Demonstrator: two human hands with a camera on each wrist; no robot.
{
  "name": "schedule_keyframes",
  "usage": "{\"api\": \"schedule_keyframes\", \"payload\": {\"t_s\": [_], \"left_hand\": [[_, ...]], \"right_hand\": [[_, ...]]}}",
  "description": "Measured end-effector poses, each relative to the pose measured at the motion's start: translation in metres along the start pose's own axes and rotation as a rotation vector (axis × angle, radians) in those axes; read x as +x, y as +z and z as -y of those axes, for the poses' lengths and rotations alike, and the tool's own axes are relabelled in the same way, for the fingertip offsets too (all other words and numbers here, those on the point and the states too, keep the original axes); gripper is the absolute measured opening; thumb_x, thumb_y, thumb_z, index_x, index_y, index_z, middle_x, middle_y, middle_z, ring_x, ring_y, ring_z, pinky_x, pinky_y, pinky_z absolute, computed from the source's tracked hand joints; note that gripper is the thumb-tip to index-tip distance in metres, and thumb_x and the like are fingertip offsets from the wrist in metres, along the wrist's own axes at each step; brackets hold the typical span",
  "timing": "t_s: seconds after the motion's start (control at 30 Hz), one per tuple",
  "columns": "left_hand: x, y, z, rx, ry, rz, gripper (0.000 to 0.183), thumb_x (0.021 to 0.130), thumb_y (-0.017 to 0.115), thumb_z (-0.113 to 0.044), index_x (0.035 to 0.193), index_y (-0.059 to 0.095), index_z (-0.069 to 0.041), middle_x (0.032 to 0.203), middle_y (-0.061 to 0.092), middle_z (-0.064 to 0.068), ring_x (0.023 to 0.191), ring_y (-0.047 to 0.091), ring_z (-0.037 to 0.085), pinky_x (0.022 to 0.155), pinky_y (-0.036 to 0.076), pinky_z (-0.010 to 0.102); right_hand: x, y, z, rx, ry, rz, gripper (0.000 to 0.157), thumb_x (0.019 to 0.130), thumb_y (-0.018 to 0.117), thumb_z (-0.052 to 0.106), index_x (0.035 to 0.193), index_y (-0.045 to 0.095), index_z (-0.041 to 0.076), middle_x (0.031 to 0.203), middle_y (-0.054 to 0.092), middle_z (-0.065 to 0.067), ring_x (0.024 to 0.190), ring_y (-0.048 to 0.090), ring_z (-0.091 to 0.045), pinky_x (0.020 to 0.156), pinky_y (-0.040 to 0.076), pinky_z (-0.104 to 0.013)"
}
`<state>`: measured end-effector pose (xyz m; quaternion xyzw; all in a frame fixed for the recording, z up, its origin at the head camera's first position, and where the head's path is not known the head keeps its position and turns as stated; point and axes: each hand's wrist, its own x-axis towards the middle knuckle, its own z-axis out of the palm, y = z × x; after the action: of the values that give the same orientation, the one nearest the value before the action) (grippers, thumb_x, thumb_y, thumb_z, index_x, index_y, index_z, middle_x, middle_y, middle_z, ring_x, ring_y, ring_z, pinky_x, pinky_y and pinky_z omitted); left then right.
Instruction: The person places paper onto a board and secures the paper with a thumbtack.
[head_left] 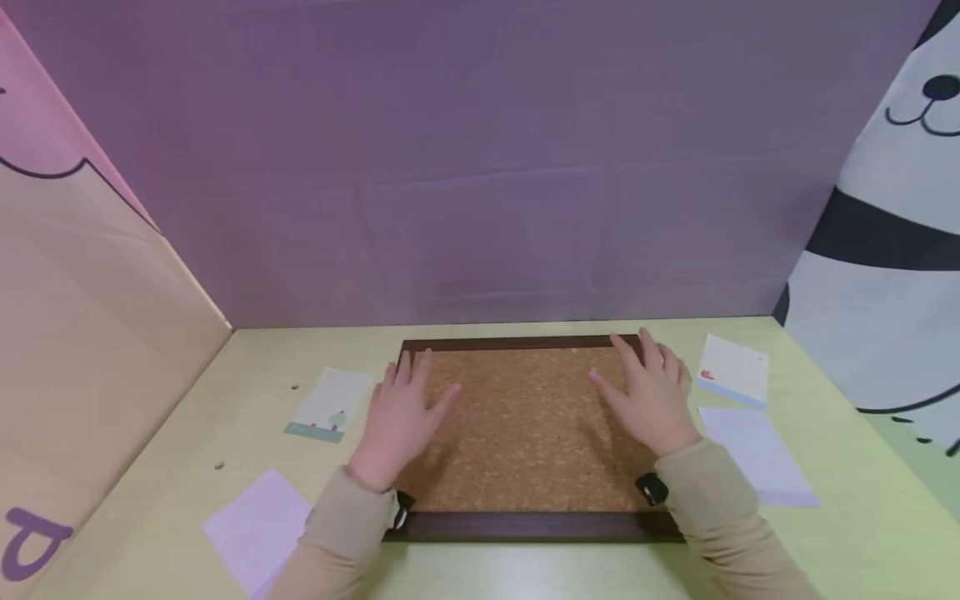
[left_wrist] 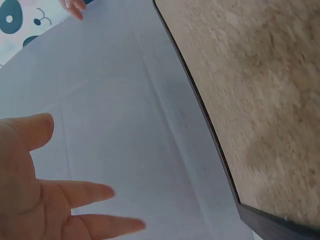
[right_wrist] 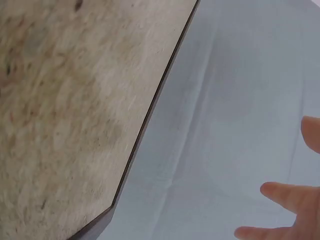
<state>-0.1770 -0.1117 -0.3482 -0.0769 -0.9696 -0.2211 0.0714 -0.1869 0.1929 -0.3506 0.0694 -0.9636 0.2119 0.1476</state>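
A cork board in a dark brown frame lies on the table in front of me. My left hand is over its left edge, fingers spread, with nothing in it. Over the board's right side is my right hand, its fingers also apart and holding nothing. In the left wrist view the left hand shows a thumb and straight fingers, apart from the cork surface. The right wrist view has the right hand's fingers at the right border, away from the board.
Left of the board lie a printed note sheet, a lilac paper pad and two small pins or tacks. To its right are a white printed pad and a pale lilac pad. A purple cloth hangs behind.
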Motion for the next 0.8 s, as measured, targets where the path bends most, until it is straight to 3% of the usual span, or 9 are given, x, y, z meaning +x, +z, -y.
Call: {"api": "schedule_keyframes", "payload": {"t_s": [0.1, 0.23, 0.33, 0.5, 0.67, 0.8], "left_hand": [[0.001, -0.002, 0.002, -0.045, 0.032, -0.004, 0.072, 0.096, 0.046, -0.048, 0.145, 0.029, 0.003, 0.146, 0.03, 0.03, 0.135, 0.031, 0.047, 0.11, 0.026, 0.056], [0.001, -0.005, 0.005, -0.096, 0.044, -0.002, 0.066, 0.096, 0.049, -0.042, 0.141, 0.036, 0.005, 0.142, 0.04, 0.028, 0.13, 0.041, 0.043, 0.109, 0.031, 0.052], [0.001, -0.008, 0.007, -0.119, 0.037, 0.014, 0.064, 0.097, 0.049, -0.041, 0.139, 0.04, 0.006, 0.139, 0.044, 0.027, 0.128, 0.044, 0.041, 0.108, 0.034, 0.05], [0.002, -0.012, 0.012, -0.141, 0.025, 0.032, 0.064, 0.097, 0.049, -0.042, 0.137, 0.041, 0.007, 0.136, 0.048, 0.027, 0.123, 0.049, 0.041, 0.106, 0.036, 0.051], [0.002, -0.017, 0.018, -0.172, -0.007, 0.054, 0.062, 0.097, 0.047, -0.041, 0.137, 0.043, 0.006, 0.132, 0.053, 0.025, 0.119, 0.053, 0.04, 0.103, 0.039, 0.051], [0.003, -0.02, 0.025, -0.194, -0.028, 0.074, 0.06, 0.098, 0.045, -0.041, 0.136, 0.044, 0.006, 0.136, 0.05, 0.025, 0.125, 0.048, 0.04, 0.105, 0.037, 0.051]], "right_hand": [[0.002, -0.003, 0.0, 0.026, -0.009, 0.011, 0.06, 0.096, 0.049, 0.043, 0.14, 0.04, 0.004, 0.147, 0.024, -0.033, 0.127, 0.025, -0.058, 0.1, 0.019, -0.07], [0.004, -0.008, 0.002, 0.031, -0.046, 0.062, 0.056, 0.097, 0.048, 0.038, 0.134, 0.046, -0.005, 0.139, 0.038, -0.035, 0.123, 0.037, -0.056, 0.101, 0.03, -0.065], [0.004, -0.011, 0.003, 0.036, -0.063, 0.137, 0.057, 0.098, 0.047, 0.037, 0.131, 0.047, -0.008, 0.136, 0.043, -0.035, 0.125, 0.039, -0.053, 0.103, 0.031, -0.061], [0.002, -0.01, -0.001, 0.051, -0.086, 0.246, 0.056, 0.097, 0.048, 0.039, 0.132, 0.049, -0.005, 0.135, 0.046, -0.032, 0.126, 0.04, -0.051, 0.103, 0.033, -0.061], [0.003, -0.003, -0.009, 0.03, -0.145, 0.319, 0.047, 0.093, 0.056, 0.032, 0.123, 0.056, -0.004, 0.12, 0.061, -0.027, 0.103, 0.061, -0.041, 0.092, 0.046, -0.054], [0.004, 0.0, -0.013, -0.006, -0.181, 0.396, 0.041, 0.086, 0.066, 0.025, 0.115, 0.061, -0.003, 0.1, 0.067, -0.017, 0.083, 0.064, -0.028, 0.077, 0.052, -0.048]]}}
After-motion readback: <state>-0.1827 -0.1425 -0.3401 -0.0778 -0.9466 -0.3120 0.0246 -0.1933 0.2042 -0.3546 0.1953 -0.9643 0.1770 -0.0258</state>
